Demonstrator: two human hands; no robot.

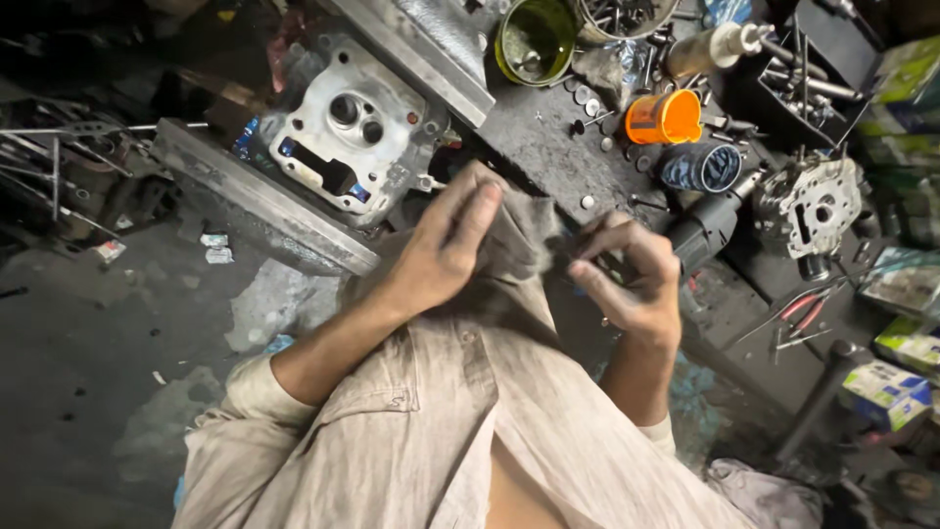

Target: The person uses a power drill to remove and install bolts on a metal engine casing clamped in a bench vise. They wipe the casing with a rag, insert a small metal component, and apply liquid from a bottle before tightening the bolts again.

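**Wiping with a grey rag at the bench edge**

Gripping the grey rag, your left hand bunches it from above, probably to steady it, while your right hand pinches its other end with fingers curled narrow. It hangs just before your shirt. Count two cylinder heads: one near your left hand, one at right; one orange cup.
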